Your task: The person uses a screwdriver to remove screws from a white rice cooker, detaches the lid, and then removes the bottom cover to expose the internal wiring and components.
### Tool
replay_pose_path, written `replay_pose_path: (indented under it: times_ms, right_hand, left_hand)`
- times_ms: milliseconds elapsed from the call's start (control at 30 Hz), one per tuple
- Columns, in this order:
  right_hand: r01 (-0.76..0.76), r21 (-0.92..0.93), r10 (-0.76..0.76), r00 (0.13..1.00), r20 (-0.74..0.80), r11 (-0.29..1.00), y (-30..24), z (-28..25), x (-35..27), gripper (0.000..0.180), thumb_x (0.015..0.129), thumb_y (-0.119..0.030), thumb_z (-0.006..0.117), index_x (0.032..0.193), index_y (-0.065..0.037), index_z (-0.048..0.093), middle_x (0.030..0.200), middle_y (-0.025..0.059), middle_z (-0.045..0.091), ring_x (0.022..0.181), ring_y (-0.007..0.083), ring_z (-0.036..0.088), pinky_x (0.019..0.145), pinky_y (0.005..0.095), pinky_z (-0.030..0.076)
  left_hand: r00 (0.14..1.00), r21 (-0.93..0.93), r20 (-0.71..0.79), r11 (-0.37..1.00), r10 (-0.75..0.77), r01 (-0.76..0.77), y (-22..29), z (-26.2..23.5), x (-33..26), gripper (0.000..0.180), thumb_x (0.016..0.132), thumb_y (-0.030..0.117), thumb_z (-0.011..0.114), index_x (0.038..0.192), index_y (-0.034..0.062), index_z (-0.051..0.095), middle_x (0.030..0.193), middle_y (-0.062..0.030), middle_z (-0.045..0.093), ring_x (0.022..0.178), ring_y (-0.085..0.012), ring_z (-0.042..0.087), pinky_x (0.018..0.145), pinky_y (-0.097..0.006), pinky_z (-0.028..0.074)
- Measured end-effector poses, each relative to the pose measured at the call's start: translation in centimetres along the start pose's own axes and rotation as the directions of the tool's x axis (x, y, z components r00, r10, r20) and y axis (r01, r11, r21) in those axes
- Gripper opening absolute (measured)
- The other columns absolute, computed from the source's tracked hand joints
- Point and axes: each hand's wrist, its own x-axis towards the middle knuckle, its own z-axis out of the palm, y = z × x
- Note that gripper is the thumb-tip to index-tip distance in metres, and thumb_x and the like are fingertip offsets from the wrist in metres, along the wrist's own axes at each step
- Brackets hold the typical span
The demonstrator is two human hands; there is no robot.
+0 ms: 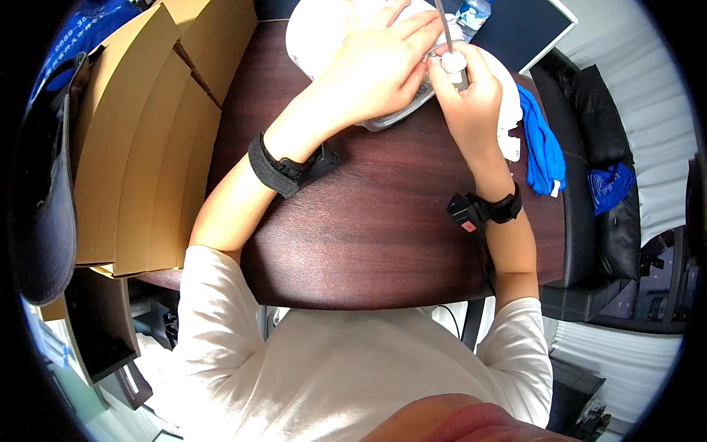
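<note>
Some right fingers (440,80) grasp a white knob (454,62), likely light, rigid, best held side-on; left fingers (417,24) beside it, grip unclear.

Bench (368,221): dk reddish-brn top w/ wood grain, semi-gloss, bright glare patch nr the front L. Front edge looks bowed. Centre & front are bare wood. L side: tall cardboard boxes (147,184), brn, packed side by side, running front to back along that edge. Far end: big white item (313,44), rounded outline, partly hidden, exact kind unclear; a grey curved piece (398,118) shows at its near side, can't tell if it touches the wood. R edge: blue cloth (541,144), bunched lengthwise, small white tag, just beside the white item.
</note>
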Motion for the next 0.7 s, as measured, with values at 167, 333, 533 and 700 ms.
replay_pose_path:
  times_ms: [167,333,533,700]
  right_hand:
    - [-0.195,0.005,0.195,0.981,-0.019,0.981,1.4,-2.0,-1.6,0.013,0.080,-0.007,0.068,0.089,-0.001,0.061,0.075,0.0059,0.064,0.068,0.0111,0.062,0.060,0.0256,0.048]
    - [-0.564,-0.046,0.565,0.822,0.070,0.825,4.5,-7.5,-5.2,0.011,0.083,-0.013,0.067,0.085,-0.002,0.064,0.063,-0.0010,0.058,0.056,0.0055,0.052,0.052,0.0221,0.041]
    - [-0.718,-0.193,0.732,0.681,0.000,0.668,12.0,-14.9,-10.0,0.023,0.082,-0.023,0.066,0.080,0.000,0.064,0.055,0.0016,0.057,0.046,0.0077,0.051,0.043,0.0256,0.038]
    - [-0.716,-0.413,0.763,0.642,-0.074,0.562,15.6,-18.4,-12.7,0.032,0.079,-0.029,0.067,0.083,0.003,0.066,0.055,0.0085,0.059,0.045,0.0140,0.055,0.044,0.0285,0.042]
  left_hand:
    - [1.000,-0.015,0.014,1.000,0.000,0.000,-0.2,0.3,0.0,0.050,0.086,0.018,0.054,0.134,0.0116,0.043,0.138,-0.0091,0.045,0.132,-0.0342,0.035,0.096,-0.074,0.023]
    - [0.999,-0.127,0.035,0.992,-0.006,0.010,-0.6,0.3,0.1,0.050,0.086,0.019,0.056,0.135,0.0160,0.044,0.139,-0.0072,0.044,0.134,-0.0347,0.032,0.101,-0.073,0.016]
    - [0.996,-0.137,0.086,0.991,0.019,-0.007,-1.0,-0.3,0.3,0.041,0.086,0.018,0.059,0.126,0.0227,0.054,0.141,-0.0048,0.044,0.136,-0.0333,0.030,0.102,-0.070,0.018]
    - [0.996,-0.154,0.088,0.988,0.015,-0.002,-0.6,-0.4,0.5,0.039,0.084,0.019,0.063,0.123,0.0209,0.058,0.139,-0.0048,0.047,0.135,-0.0296,0.033,0.105,-0.064,0.021]
